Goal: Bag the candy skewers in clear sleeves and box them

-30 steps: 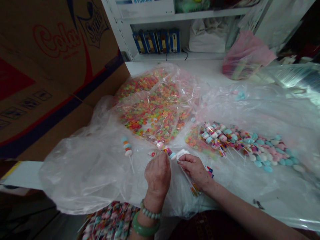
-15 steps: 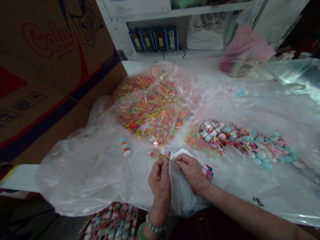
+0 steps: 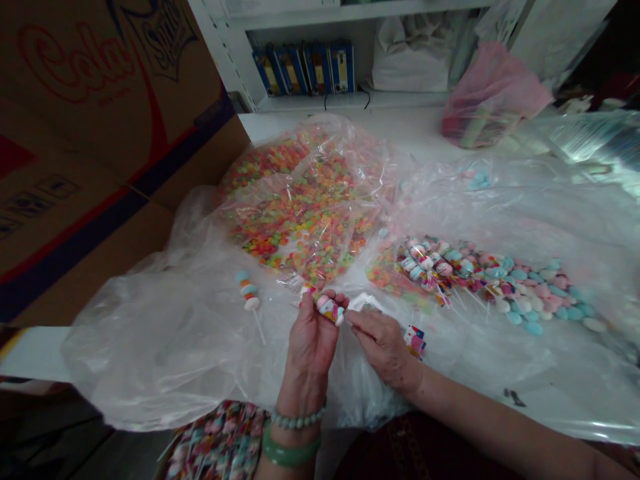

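My left hand (image 3: pixel 315 333), palm turned up, has its fingers curled round a candy lollipop (image 3: pixel 330 310) in a printed clear wrapper, with pink and white candy showing. My right hand (image 3: pixel 383 343) is closed in a pinch at the lollipop's lower right end; its fingers hide the stick. To the left lies an unwrapped candy lollipop (image 3: pixel 247 293), blue, orange and white pieces on a white stick. Just beyond my right hand sit a white stack (image 3: pixel 367 300) and a small printed wrapper (image 3: pixel 415 340).
A big clear bag (image 3: pixel 300 193) of small colourful ring candies lies ahead. Several wrapped lollipops (image 3: pixel 430 263) and loose pastel candies (image 3: pixel 543 293) are on the right. A cardboard box (image 3: pixel 175 173) stands left. Below the table edge is a box of finished-looking lollipops (image 3: pixel 215 443).
My left hand has rolled from a fist-like pinch to palm up, bringing the wrapped lollipop onto its fingers. My right hand stays close by at the stick end. The view shifted slightly.
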Tool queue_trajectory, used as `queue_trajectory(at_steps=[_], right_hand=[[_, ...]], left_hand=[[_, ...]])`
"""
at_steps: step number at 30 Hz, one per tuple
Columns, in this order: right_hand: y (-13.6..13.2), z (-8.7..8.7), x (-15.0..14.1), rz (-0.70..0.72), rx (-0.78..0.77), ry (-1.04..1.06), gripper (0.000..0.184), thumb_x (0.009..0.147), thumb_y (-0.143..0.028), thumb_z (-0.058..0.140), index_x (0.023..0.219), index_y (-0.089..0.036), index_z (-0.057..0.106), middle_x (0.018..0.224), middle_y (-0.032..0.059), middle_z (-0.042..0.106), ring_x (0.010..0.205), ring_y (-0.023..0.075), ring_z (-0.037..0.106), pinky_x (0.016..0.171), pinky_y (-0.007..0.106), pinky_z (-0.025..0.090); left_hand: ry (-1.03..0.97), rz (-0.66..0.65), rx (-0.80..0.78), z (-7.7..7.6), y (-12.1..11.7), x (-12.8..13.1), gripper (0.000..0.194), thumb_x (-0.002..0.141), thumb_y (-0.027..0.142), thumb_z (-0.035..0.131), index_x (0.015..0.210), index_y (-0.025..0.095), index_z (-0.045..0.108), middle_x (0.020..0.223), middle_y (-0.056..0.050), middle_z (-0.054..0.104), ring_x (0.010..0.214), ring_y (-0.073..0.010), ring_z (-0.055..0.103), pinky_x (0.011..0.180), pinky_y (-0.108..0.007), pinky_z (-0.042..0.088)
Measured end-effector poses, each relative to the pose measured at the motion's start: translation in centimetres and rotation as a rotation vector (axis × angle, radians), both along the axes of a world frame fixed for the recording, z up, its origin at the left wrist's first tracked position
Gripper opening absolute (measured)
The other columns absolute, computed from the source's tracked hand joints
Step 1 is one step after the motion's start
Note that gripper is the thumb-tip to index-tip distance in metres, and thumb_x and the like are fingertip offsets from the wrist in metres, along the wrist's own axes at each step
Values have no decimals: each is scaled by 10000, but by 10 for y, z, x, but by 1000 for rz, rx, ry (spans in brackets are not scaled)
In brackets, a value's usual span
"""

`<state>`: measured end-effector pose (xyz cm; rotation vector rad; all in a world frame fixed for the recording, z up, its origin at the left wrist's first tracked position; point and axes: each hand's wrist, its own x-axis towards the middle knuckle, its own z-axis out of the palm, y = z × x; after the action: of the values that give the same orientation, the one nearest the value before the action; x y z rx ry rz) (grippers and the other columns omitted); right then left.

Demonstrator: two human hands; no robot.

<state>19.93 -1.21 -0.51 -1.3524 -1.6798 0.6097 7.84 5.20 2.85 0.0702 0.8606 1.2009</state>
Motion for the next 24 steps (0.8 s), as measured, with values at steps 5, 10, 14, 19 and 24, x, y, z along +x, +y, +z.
queue_trajectory(at_steps=[5,10,14,19,24], right_hand=[[-2,13,3,62,114,-423,343,904,-113,391,1152,-171,622,758,60,577,677,184,523,593,278,381],[1,14,2,64,106,-369,319,928,-129,389,1151,-186,609,818,63,604,737,182,557,641,267,417],[5,9,5,-27,67,-60,267,938,-152,410,1159,-179,558,949,63,641,840,164,597,737,244,449],[4,11,10,-49,54,-301,203,921,-175,422,843,-157,608,772,77,596,716,191,541,658,289,406],[9,11,8,-27,-237,90,150,842,-172,477,728,-176,575,728,38,561,693,155,499,634,264,385]], left_hand=[[17,-52,8,3,-6,13,304,952,332,406,867,129,616,695,-29,606,655,-138,624,654,-254,537],[39,-121,23,0,-8,16,291,939,358,442,925,122,613,695,-38,616,673,-143,635,630,-239,536],[17,-77,32,-4,-2,11,174,901,277,533,884,126,618,730,-41,637,705,-161,650,694,-284,553],[7,13,44,-9,4,6,93,850,208,609,792,136,605,753,-31,642,805,-197,666,795,-342,544],[36,13,64,-9,4,7,82,834,211,634,804,140,607,755,-26,641,769,-183,656,789,-354,540]])
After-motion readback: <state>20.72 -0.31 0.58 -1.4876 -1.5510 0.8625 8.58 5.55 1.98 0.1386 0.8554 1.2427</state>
